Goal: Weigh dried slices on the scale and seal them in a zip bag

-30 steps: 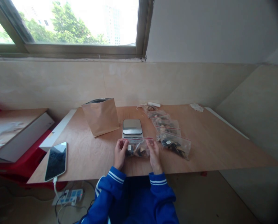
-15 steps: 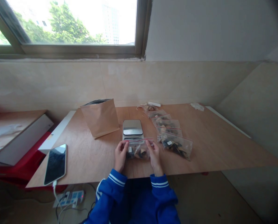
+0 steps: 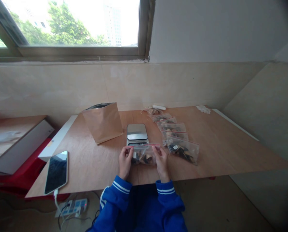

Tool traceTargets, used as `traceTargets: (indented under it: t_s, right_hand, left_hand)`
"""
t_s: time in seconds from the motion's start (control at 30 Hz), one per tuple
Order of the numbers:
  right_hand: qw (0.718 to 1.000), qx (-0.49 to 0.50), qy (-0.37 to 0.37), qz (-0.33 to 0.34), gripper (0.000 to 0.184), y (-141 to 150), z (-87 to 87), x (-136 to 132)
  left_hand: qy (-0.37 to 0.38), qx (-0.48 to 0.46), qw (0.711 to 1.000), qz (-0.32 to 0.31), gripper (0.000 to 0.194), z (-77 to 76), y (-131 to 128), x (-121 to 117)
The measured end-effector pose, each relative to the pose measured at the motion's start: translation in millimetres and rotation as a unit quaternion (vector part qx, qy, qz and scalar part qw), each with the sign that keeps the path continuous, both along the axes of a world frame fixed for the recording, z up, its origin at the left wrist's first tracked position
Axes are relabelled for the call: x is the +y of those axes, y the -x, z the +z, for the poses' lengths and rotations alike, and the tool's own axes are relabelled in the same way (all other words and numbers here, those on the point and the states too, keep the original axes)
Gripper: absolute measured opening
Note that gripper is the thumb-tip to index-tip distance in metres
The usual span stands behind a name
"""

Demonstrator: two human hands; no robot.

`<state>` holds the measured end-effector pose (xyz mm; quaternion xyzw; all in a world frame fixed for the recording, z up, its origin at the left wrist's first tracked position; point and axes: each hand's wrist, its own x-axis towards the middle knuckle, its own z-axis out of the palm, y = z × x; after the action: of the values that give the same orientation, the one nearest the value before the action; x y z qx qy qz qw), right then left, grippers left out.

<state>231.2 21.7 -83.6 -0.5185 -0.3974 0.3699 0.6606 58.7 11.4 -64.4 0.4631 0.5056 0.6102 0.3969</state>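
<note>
Between my two hands is a clear zip-lock bag (image 3: 144, 157) with a red seal strip, holding dark and tan dried pieces and a small white label. My left hand (image 3: 125, 161) pinches its top left corner. The strip's right end is pinched by my right hand (image 3: 162, 161). Just beyond the bag sits a kitchen scale (image 3: 137, 132) with a shiny metal plate, its front edge partly covered by the bag. To the right, a filled zip-lock bag (image 3: 183, 149) lies at the near end of an overlapping row of several similar bags.
A brown paper pouch (image 3: 104, 124) stands with its top open, left of the scale. A tablet-like device (image 3: 57, 172) with a charging cable lies at the table's left edge. Crumpled white tissue (image 3: 203, 109) is at the back right. A power strip (image 3: 73, 207) lies below.
My right thumb and fingers have shifted slightly right along the seal strip. The view has moved a little; the other things stay in place.
</note>
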Motion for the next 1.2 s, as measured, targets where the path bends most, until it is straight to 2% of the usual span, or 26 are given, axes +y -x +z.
traceTargets:
  t_s: [0.17,0.27,0.33,0.47,0.57,0.77,0.93,1.2]
  right_hand:
    - [1.000,-0.014,-0.014,0.009,0.030,7,1.1,0]
    - [1.000,0.010,-0.007,0.025,0.032,14,6.1,-2]
    - [0.998,0.035,-0.007,0.044,0.035,18,11.2,-3]
    - [0.993,0.074,0.002,0.096,0.053,21,20.2,-7]
    - [0.989,0.087,0.027,0.121,0.043,21,22.0,-11]
    - [0.990,0.063,0.047,0.114,0.038,21,22.1,-14]
    - [0.994,0.016,0.048,0.093,0.040,24,22.4,-13]
    - [0.997,0.006,0.041,0.072,0.041,21,24.9,-16]
  left_hand:
    - [-0.027,0.030,0.998,0.041,0.026,-1.2,3,2]
    - [-0.039,0.018,0.997,0.059,0.025,-0.2,5,1]
    - [-0.039,-0.007,0.998,0.043,0.024,1.0,6,0]
    - [-0.003,-0.100,0.995,-0.022,0.026,0.9,7,-1]
    - [0.026,-0.137,0.988,-0.062,0.031,-0.6,6,0]
    - [0.004,-0.073,0.994,-0.076,0.026,1.3,8,-1]
    - [-0.003,-0.076,0.995,-0.059,0.026,3.8,10,-2]
    - [-0.031,-0.037,0.998,-0.046,0.021,5.8,11,-1]
